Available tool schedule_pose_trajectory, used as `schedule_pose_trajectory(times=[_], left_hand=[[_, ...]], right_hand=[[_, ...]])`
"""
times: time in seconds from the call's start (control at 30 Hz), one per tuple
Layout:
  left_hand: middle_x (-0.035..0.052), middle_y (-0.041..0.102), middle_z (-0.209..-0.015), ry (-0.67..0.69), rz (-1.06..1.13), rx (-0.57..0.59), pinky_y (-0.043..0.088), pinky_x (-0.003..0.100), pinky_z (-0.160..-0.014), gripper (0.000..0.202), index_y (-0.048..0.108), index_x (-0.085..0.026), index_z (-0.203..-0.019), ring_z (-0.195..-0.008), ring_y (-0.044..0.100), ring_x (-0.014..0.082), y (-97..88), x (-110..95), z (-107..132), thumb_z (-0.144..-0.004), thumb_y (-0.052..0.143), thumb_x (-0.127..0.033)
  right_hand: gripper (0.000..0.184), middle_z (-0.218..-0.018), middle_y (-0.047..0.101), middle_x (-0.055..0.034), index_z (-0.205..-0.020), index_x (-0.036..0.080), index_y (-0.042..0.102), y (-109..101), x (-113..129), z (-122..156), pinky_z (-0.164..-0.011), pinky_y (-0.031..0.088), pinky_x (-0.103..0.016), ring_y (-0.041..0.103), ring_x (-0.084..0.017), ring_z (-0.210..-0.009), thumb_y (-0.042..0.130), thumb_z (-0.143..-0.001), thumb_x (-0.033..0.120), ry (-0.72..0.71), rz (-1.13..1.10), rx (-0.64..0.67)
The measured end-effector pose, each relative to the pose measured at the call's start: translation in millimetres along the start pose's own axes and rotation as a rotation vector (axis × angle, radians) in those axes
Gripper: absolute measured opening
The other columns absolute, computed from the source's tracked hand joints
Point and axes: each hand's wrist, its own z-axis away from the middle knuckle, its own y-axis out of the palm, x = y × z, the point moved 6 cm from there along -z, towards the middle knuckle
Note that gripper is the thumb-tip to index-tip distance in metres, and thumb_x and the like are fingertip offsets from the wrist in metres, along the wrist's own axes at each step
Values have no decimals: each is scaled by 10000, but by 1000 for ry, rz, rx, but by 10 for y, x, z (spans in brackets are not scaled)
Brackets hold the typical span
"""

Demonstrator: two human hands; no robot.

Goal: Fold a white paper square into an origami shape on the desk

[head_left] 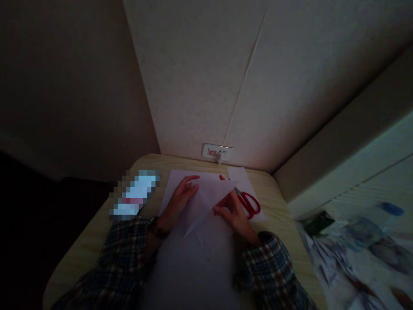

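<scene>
A white sheet of paper [201, 204], partly folded with a raised pointed flap, is between my two hands over the table. My left hand [180, 200] grips its left edge, thumb and forefinger at the upper corner. On the other side, my right hand [235, 217] has its fingers closed on the flap; the paper hides some of them. Scissors [250, 204] with red handles lie just right of my right hand, their blades partly covered by the paper. More white paper [167, 181] lies flat underneath.
A lit phone-like screen [138, 193], blurred out, lies on the left of the wooden table [77, 254]. A wall socket [217, 153] with a plug sits behind the table. To the right, a clear bottle [364, 230] with a blue cap lies among crumpled paper and wrappers.
</scene>
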Motion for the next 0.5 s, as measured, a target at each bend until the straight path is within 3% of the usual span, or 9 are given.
schedule_pose_trajectory(times=[0.2, 0.37, 0.5], left_hand=[[42, 624, -1001, -3, 14, 26, 460, 242, -707, 413, 533, -216, -1121, -861, 597, 170, 27, -11, -4, -747, 583, -384], [60, 604, -1110, -4, -4, 41, 454, 279, -793, 410, 553, -229, -1121, -961, 586, 199, 27, 5, -6, -737, 598, -367], [75, 587, -1160, 22, -62, -1, 400, 313, -909, 396, 587, -216, -1082, -1130, 500, 229, 3, -16, -8, -707, 632, -337]], right_hand=[[630, -1136, 566, -48, -1346, 294, 343, 5, 12, -2, -802, 476, -308, 553, -186, -945, 598, -771, 329, -28, 15, 25], [413, -1110, 545, -62, -1219, 279, 529, -88, 149, -25, -914, 409, -375, 501, -223, -1037, 540, -808, 314, -221, 201, -62], [271, -1078, 511, -67, -1036, 283, 657, -171, 220, -18, -904, 409, -396, 492, -236, -1035, 470, -847, 334, -359, 304, -126]])
